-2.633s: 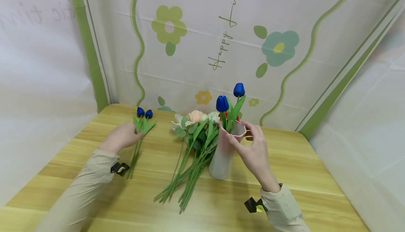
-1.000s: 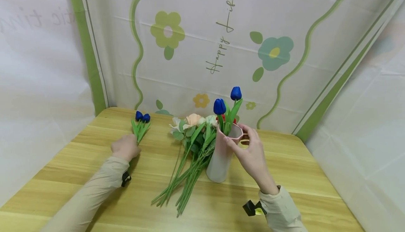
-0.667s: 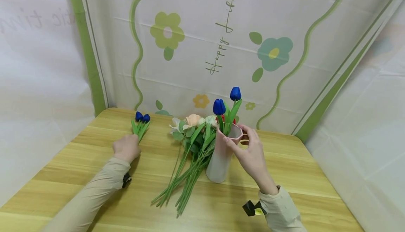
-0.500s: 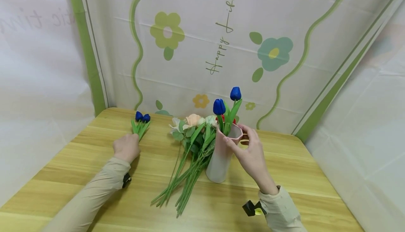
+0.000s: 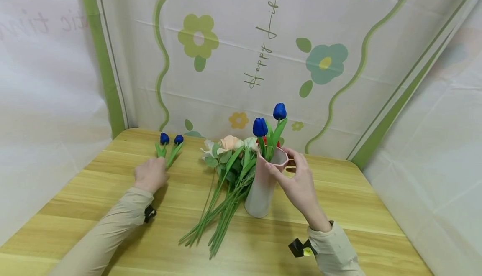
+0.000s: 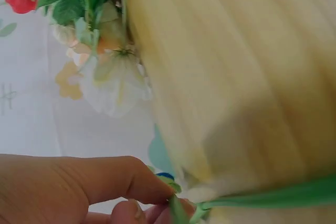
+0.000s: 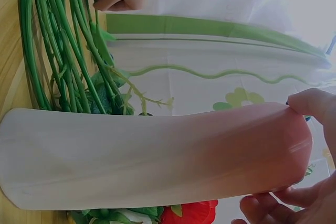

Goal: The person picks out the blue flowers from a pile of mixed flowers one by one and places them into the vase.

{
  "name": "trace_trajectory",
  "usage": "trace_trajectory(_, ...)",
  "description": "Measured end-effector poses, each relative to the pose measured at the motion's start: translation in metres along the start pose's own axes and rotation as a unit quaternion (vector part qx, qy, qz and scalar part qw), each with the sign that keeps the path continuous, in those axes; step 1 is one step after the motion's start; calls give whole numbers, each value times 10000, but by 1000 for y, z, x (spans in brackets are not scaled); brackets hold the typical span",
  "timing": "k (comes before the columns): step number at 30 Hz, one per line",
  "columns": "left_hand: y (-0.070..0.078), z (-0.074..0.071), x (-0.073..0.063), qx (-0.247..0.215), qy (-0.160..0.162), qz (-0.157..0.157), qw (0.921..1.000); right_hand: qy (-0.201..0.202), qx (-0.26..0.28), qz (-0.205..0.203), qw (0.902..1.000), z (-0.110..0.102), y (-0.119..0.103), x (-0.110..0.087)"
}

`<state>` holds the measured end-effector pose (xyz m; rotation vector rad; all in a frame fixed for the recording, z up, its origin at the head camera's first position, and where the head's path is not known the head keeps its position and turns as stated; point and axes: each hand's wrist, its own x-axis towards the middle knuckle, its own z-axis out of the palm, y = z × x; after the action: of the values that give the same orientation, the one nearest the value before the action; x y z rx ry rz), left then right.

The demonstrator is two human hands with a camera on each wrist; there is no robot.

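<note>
My left hand (image 5: pixel 150 175) is at the left of the table, with finger and thumb pinching the green stem (image 6: pixel 197 211) of a blue tulip (image 5: pixel 164 138). A second blue tulip (image 5: pixel 178 139) lies beside it, its blossom apart from the first. Whether the hand holds this stem too is hidden. My right hand (image 5: pixel 299 184) grips the rim of a tall vase (image 5: pixel 260 192), pink at the top and white below, thumb on one side and fingers on the other. Two more blue tulips (image 5: pixel 260 127) stand in the vase.
A bunch of artificial flowers lies left of the vase, with peach (image 5: pixel 229 142) and white heads at the back and long green stems (image 5: pixel 222 221) toward the front. A red flower (image 7: pixel 190 212) shows behind the vase. A printed cloth (image 5: pixel 226 83) hangs behind the wooden table (image 5: pixel 331 242).
My left hand moved down from the leaves to the stems of the left tulips. Those two blossoms, close together half a second ago, now stand apart. The right hand stays on the vase.
</note>
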<state>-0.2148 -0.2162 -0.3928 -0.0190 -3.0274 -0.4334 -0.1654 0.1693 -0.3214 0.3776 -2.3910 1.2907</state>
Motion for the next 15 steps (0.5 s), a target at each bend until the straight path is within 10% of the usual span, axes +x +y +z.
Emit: trace_trajectory(15,22,-16,-6,-573,420,324,9969,-51,12,19,10000,0,-1,0)
